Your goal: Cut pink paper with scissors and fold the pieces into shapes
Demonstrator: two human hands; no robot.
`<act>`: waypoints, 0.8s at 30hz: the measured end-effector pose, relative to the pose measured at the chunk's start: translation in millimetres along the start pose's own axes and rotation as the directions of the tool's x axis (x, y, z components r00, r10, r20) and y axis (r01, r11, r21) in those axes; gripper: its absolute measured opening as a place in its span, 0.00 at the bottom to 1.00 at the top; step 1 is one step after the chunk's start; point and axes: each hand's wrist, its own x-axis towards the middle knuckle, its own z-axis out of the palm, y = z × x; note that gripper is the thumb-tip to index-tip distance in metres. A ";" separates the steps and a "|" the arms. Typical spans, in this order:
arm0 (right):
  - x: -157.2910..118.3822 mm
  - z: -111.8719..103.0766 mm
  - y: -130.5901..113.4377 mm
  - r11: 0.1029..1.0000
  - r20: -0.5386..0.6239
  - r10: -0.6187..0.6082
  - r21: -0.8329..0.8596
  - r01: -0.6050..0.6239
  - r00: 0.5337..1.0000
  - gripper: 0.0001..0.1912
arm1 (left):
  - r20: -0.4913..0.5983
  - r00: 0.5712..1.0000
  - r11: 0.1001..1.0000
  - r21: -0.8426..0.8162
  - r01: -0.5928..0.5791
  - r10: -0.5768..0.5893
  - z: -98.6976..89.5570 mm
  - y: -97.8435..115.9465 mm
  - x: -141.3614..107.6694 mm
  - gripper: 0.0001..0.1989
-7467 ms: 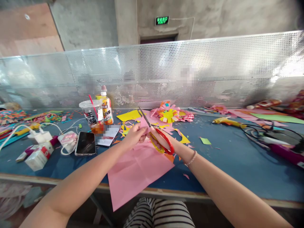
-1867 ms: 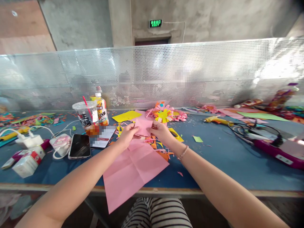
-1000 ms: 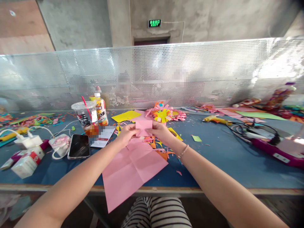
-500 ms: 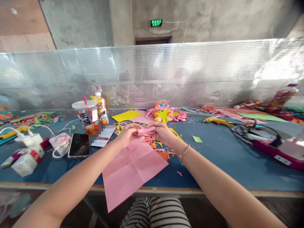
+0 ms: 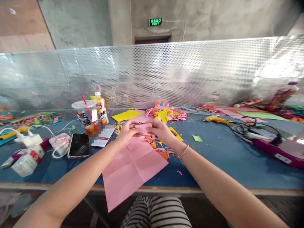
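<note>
The perforated metal screen (image 5: 152,76) stretches across your view behind the blue table (image 5: 228,158). On the table in front of you lies the large pink sheet (image 5: 135,167), creased crosswise, one corner hanging over the near edge. On the wall beyond the screen, the lit green sign (image 5: 155,22) reads "EXIT" below the Chinese characters "安全出口". To your right, the purple power strip (image 5: 273,152) carries a white label too small to read.

Your left hand (image 5: 128,134) and right hand (image 5: 161,131) are above the far end of that sheet, fingers and thumbs pinching opposite ends of the small pink piece mentioned last. Left of them stands the clear plastic cup (image 5: 85,115) with a red straw; it bears big dark Chinese characters and a small white sticker you can't read from here. Just beside it, the white-capped bottle (image 5: 102,110) shows "SQ" on a yellow and orange label, the rest unclear. Nearer you, the phone (image 5: 79,145) lies with a dark screen. The white box (image 5: 26,163) further left has a red patch, its print illegible. Smallest are the small pink piece (image 5: 145,129), held between your hands, and the green scrap (image 5: 197,138) to your right.
</note>
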 end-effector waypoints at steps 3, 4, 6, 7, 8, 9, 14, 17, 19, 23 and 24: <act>1.4 -0.8 1.8 0.999 -0.017 -0.006 -0.034 0.005 1.000 0.12 | -0.004 1.000 1.000 0.007 0.005 -0.005 -0.6 -0.2 0.5 0.17; 1.6 -0.9 2.1 0.999 -0.022 -0.008 -0.050 0.007 1.000 0.12 | -0.005 1.000 1.000 0.012 0.011 -0.011 -0.8 -0.1 0.8 0.16; 1.7 -0.8 2.1 0.997 -0.032 -0.015 -0.079 0.012 0.999 0.11 | -0.011 1.000 1.000 0.015 0.023 -0.022 -1.2 0.0 1.2 0.15; 1.5 -0.6 1.8 0.996 -0.036 -0.018 -0.086 0.015 0.999 0.11 | -0.014 1.000 1.000 0.015 0.026 -0.026 -1.3 0.1 1.3 0.15; 1.4 -0.5 1.4 0.996 -0.039 -0.019 -0.087 0.015 0.999 0.11 | -0.015 0.999 1.000 0.013 0.028 -0.028 -1.4 0.1 1.4 0.15; 1.2 -0.4 0.9 0.996 -0.038 -0.018 -0.083 0.015 0.999 0.12 | -0.015 0.999 1.000 0.010 0.028 -0.028 -1.5 0.0 1.5 0.14; 1.0 -0.5 -0.9 0.996 -0.026 -0.028 -0.082 0.025 0.999 0.13 | -0.009 1.000 1.000 -0.001 0.021 -0.021 -1.2 0.9 1.3 0.14; 2.2 -0.9 0.8 0.993 -0.021 -0.048 -0.111 0.045 0.999 0.14 | -0.022 0.999 0.999 -0.005 0.033 -0.033 -0.2 3.5 0.0 0.12; 3.3 -1.3 3.2 0.989 -0.017 -0.062 -0.135 0.060 0.998 0.14 | -0.031 0.998 0.999 -0.011 0.045 -0.045 0.6 5.5 -1.1 0.10; 5.9 -3.0 9.1 0.978 -0.004 -0.105 -0.183 0.102 0.994 0.14 | -0.033 0.998 0.999 -0.013 0.053 -0.053 0.8 7.0 -1.5 0.10; 6.5 -3.7 10.3 0.971 0.001 -0.122 -0.209 0.119 0.993 0.14 | -0.032 0.998 0.999 -0.010 0.052 -0.052 0.6 6.6 -1.2 0.11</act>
